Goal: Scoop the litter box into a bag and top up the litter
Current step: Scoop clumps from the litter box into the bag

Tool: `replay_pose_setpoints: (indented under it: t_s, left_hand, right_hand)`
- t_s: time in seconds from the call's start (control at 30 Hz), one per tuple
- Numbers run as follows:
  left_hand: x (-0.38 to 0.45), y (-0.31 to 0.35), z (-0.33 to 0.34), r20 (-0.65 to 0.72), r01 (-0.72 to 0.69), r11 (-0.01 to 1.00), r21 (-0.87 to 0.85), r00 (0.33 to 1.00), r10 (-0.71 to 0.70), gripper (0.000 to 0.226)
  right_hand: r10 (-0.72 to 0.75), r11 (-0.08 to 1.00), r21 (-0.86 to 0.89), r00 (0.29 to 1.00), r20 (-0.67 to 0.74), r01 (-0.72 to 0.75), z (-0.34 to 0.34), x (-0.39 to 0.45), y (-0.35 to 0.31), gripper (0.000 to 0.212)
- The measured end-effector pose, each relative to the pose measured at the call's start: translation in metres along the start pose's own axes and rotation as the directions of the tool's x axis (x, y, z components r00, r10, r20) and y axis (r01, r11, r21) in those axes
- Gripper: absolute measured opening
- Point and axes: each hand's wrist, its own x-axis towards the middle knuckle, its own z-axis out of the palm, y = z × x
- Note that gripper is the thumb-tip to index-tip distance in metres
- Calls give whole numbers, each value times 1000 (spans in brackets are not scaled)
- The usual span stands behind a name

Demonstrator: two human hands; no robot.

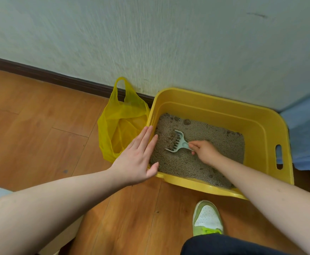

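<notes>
A yellow plastic litter box point(261, 122) stands on the wooden floor against the wall, filled with grey-brown litter point(215, 137). My right hand point(205, 151) grips the handle of a pale green slotted scoop point(177, 141) whose head rests in the litter with a few dark clumps on it. My left hand point(137, 155) lies flat and open on the box's left rim, fingers together. A yellow translucent plastic bag point(121, 124) stands open on the floor right beside the box's left wall.
A dark baseboard point(49, 76) runs along the pale wall behind. Blue fabric point(307, 129) sits to the right of the box. My green and white shoe point(206, 218) rests on the floor in front of the box.
</notes>
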Motion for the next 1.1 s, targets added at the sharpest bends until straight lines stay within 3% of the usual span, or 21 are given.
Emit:
replay_pose_setpoints:
  t_s: [0.27,1.1]
  left_hand:
    - [-1,2,-3,4,17,1000,27,1000,-17,81]
    - [0,6,-6,19,17,996,90,1000,-18,82]
  right_hand:
    - [-11,995,99,997,-75,18,-11,-22,25,30]
    - [-44,997,65,993,-107,51,-22,-47,34,27]
